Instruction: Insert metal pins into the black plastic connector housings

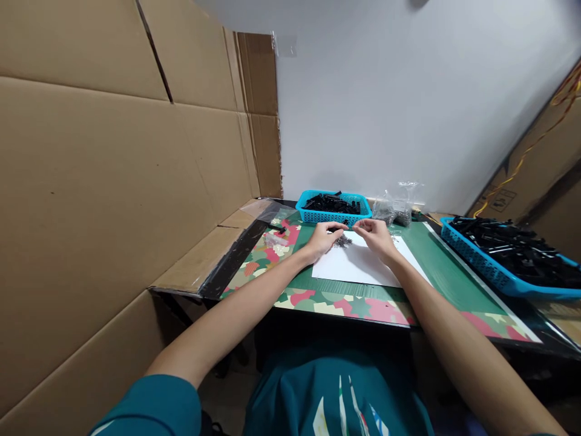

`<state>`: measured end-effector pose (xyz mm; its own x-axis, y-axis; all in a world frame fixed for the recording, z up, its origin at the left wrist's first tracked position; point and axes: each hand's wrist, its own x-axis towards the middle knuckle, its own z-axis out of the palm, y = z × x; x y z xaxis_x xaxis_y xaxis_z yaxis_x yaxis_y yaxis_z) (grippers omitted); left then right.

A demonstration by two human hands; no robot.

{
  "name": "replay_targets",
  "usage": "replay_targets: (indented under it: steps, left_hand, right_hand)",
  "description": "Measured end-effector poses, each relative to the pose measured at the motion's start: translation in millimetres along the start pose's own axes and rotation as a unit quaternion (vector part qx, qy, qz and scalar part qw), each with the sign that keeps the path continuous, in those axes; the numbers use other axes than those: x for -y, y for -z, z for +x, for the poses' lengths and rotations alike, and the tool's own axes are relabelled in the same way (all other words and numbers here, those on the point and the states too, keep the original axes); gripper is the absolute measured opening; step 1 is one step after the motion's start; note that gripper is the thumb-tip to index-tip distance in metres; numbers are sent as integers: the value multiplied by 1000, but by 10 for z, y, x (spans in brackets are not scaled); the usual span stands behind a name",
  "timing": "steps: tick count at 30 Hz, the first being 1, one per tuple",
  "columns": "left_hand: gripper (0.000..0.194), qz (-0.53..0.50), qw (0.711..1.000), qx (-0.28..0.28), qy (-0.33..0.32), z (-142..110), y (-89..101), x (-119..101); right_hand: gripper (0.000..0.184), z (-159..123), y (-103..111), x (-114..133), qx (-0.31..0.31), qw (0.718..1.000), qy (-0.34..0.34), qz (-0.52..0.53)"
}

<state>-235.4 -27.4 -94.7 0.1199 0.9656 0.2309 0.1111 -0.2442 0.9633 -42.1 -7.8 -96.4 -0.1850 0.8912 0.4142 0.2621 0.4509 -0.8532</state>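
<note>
Over a white sheet of paper (354, 269), my two hands are close together with fingertips almost meeting. My left hand (323, 239) is closed on a small black plastic part (336, 229), most of it hidden by the fingers. My right hand (374, 235) is pinched just beside it; whatever lies between its fingertips is too small to make out. Just below the hands, a pile of small metal pieces (344, 240) rests on the paper. More tiny pieces lie by the right hand's far side.
A blue basket (333, 217) of black parts stands behind my hands. Another blue basket (494, 272) of black pieces is at the right. Clear plastic bags (402, 213) of small parts sit by the wall. A cardboard panel (104, 181) bounds the left; a black piece (276, 228) lies nearby.
</note>
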Motion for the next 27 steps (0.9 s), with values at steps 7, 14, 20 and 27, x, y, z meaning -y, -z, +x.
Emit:
replay_targets:
  steps: [7, 14, 20, 27]
  left_hand:
    - [27, 94, 987, 21, -125, 46, 11, 105]
    - [25, 94, 988, 24, -117, 47, 20, 113]
    - [28, 78, 989, 29, -119, 43, 13, 110]
    - [32, 84, 990, 58, -100, 41, 19, 137]
  right_hand:
    - [45, -36, -47, 35, 11, 996, -21, 92]
    - [46, -32, -67, 53, 16, 988, -39, 149]
    - [47, -37, -82, 42, 33, 988, -36, 148]
    - [43, -45, -68, 26, 58, 995, 10, 79]
